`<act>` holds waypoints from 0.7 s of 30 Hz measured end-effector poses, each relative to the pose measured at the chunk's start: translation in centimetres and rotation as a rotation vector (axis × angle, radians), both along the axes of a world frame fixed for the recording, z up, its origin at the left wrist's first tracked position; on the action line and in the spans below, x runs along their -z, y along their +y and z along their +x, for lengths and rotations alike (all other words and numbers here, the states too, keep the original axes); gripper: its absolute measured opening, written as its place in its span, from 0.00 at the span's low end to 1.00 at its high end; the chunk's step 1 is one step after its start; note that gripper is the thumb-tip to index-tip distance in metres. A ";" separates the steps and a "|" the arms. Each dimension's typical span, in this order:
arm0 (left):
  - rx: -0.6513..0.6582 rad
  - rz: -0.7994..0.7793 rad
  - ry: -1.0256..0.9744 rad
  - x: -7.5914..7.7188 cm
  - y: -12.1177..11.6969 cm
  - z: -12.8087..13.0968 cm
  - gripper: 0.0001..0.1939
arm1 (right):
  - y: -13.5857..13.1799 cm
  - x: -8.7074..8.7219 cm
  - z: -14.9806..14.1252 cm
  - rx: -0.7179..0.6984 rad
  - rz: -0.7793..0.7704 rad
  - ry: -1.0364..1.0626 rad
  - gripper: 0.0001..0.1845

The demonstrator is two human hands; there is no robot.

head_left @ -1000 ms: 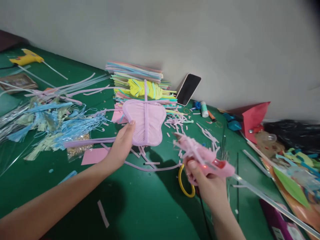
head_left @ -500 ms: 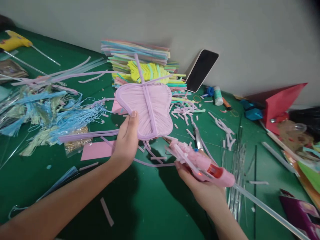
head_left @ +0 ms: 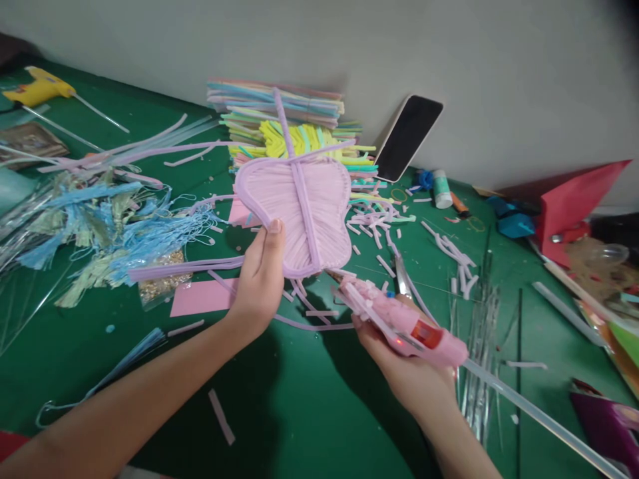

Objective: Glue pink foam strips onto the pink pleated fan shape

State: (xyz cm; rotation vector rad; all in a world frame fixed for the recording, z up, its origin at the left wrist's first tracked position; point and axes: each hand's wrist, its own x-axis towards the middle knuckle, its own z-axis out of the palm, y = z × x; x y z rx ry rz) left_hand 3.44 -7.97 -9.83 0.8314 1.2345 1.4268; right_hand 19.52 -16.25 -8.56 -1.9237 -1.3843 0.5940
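Observation:
Gripped at its lower left edge by my left hand (head_left: 259, 283), a lilac butterfly shape made of pipe cleaners (head_left: 329, 213) faces me above the table. A double strip runs down its middle, and one stem sticks up past its top. Some long lilac pipe cleaners (head_left: 184, 266) extend leftward from beside that hand. My right hand (head_left: 404, 366) is wrapped around a pink hot glue gun (head_left: 399, 316) with a red light lit. Its nozzle is close to the butterfly's bottom edge; whether they touch I cannot tell. A clear glue stick (head_left: 529, 406) projects from its back end.
Bundled pipe cleaners (head_left: 274, 100) and a leaning phone (head_left: 409, 138) stand by the wall. Blue tassels (head_left: 150, 233) and a yellow glue gun (head_left: 42, 86) lie left. Scissors (head_left: 402, 276), lilac offcuts (head_left: 449, 246) and a red folder (head_left: 574, 206) are rightward.
The whole view has shifted slightly, so things appear a little further right. Both hands keep their holds, and the glue gun's nozzle remains near the butterfly's bottom edge.

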 end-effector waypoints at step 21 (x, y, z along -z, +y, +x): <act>-0.018 0.006 -0.009 -0.1 -0.1 0.1 0.19 | 0.1 0.2 0.3 -0.050 0.073 -0.012 0.09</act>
